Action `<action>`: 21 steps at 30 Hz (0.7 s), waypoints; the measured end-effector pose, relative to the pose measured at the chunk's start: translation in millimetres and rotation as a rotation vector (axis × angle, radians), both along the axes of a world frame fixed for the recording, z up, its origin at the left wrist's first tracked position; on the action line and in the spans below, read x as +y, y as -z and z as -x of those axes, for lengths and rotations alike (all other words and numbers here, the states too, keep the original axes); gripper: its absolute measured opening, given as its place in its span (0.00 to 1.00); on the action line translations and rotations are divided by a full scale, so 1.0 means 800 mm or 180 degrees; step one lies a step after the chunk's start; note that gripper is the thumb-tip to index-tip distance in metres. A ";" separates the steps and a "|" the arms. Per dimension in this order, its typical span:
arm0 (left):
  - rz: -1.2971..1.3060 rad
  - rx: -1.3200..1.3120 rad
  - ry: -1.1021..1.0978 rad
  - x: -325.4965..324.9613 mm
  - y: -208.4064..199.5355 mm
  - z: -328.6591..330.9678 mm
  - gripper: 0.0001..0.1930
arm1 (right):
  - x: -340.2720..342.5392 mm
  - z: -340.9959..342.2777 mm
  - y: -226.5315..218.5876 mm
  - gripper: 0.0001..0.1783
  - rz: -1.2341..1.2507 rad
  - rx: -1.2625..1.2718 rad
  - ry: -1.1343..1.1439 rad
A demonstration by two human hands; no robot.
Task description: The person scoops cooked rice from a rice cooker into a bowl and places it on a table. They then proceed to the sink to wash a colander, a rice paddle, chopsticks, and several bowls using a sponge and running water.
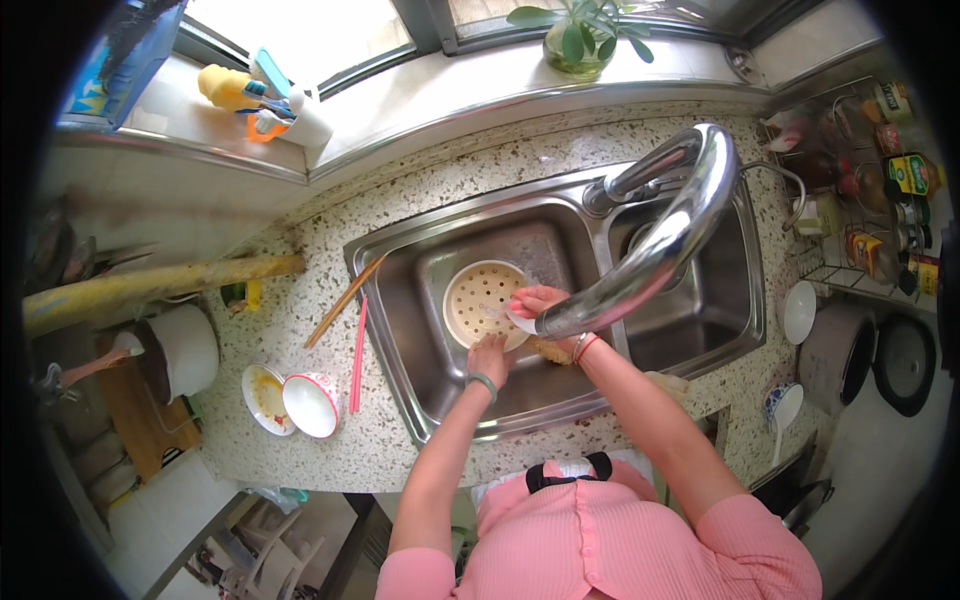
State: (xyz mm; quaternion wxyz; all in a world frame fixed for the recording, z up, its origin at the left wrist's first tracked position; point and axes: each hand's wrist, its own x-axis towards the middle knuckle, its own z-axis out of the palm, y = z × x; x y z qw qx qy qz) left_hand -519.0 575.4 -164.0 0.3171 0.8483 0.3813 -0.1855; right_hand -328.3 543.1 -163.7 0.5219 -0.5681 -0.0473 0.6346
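Note:
A round cream perforated plate [478,298], like a steamer tray or colander, rests in the large left basin of the steel sink [440,255]. My left hand [487,358] has its fingers on the plate's near rim, gripping it. By the plate's right edge, my right hand [545,298] is closed around a small pink and white thing, which I cannot make out. The chrome faucet [690,230] arches over that hand and hides part of it. Below the right hand lies a rough tan pad [552,350], perhaps a scrubber, partly covered by the wrist.
Wooden chopsticks [345,300] and pink chopsticks [359,355] lie left of the sink. Two bowls, one soiled [265,398] and one white with a red rim [311,405], stand nearby. At the right are a spice rack [840,270] and a ladle [785,408].

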 end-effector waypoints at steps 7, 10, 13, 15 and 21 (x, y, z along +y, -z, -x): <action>-0.0781 -0.0735 -0.0137 -0.020 0.065 0.040 0.07 | -0.084 0.035 0.043 0.27 0.0933 -0.3096 -0.3297; -0.0974 -0.0986 0.0126 0.020 -0.040 -0.002 0.04 | -0.098 0.035 0.050 0.34 0.1359 -0.3200 -0.3330; -0.0295 -0.0551 -0.0570 0.042 -0.088 0.000 0.06 | -0.096 0.031 0.065 0.30 0.1166 -0.3278 -0.2435; 0.0680 -0.1707 -0.2234 0.047 -0.077 0.012 0.11 | -0.061 0.019 -0.007 0.26 0.0716 -0.3137 -0.1643; 0.2228 -0.2599 -0.4722 0.042 -0.102 0.000 0.27 | -0.018 0.047 -0.149 0.27 -0.0753 -0.3143 -0.1142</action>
